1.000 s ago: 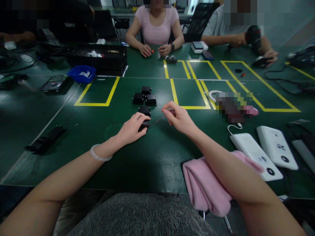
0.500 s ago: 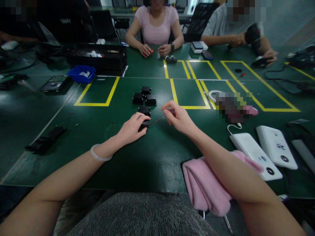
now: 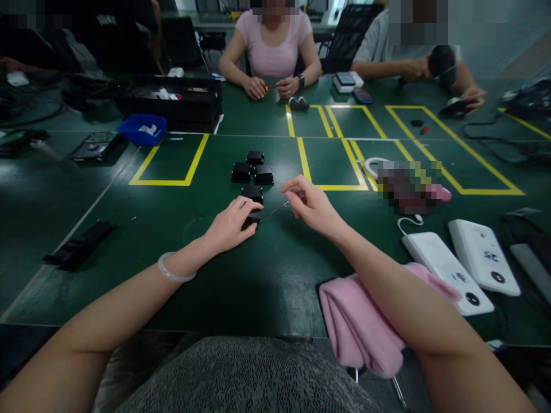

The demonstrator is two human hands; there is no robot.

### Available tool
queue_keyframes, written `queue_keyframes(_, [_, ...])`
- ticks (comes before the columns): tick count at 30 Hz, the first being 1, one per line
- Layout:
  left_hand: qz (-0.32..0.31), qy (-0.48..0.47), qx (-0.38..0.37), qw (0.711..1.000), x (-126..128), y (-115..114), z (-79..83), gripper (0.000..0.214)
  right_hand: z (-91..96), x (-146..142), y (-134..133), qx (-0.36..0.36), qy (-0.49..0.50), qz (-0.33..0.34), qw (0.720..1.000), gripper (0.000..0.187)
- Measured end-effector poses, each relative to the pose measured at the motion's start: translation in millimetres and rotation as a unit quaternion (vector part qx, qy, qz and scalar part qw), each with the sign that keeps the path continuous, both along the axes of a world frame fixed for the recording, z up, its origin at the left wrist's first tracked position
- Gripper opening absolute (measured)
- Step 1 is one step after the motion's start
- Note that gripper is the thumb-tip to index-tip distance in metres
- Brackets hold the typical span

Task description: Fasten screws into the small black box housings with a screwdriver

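My left hand is closed over a small black box, fingers on top and thumb along its near side, pressing it to the green table. In my right hand is a screwdriver, its handle mostly hidden by the fingers. The thin metal shaft slants down to the left, and its tip meets the right end of the held box. Another black box sits just beyond my left fingers. Farther back stands a cluster of similar black boxes.
A pink towel hangs over the front edge under my right forearm. White power banks lie to the right. Black parts lie at left, near a blue bin. Across the table sit co-workers, one in a pink shirt.
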State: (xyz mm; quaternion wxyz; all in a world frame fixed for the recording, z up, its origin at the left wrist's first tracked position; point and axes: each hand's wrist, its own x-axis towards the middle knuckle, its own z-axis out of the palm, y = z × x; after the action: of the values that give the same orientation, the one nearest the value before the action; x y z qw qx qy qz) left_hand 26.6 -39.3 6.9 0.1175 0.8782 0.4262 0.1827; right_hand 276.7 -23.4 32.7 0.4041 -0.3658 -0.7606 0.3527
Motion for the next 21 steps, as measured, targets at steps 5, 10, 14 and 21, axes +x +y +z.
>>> queue_keyframes(5, [0.001, 0.0, -0.005, 1.0, -0.1, -0.2, 0.2, 0.041, 1.5, 0.4, 0.2, -0.004, -0.016, -0.009, 1.0, 0.018])
queue_keyframes(10, [0.003, -0.008, -0.001, 1.0, 0.0, 0.4, -1.8, 0.04, 1.1, 0.3, 0.2, -0.002, -0.015, -0.011, 1.0, 0.008])
queue_keyframes(14, [0.002, -0.007, -0.004, 1.0, 0.1, 0.4, -1.6, 0.041, 1.0, 0.4, 0.1, 0.002, -0.009, -0.007, 1.0, 0.007])
queue_keyframes(21, [0.002, -0.009, -0.003, 1.0, -0.1, -0.4, -0.9, 0.041, 2.0, 0.9, -0.4, -0.004, -0.024, -0.011, 1.0, 0.013])
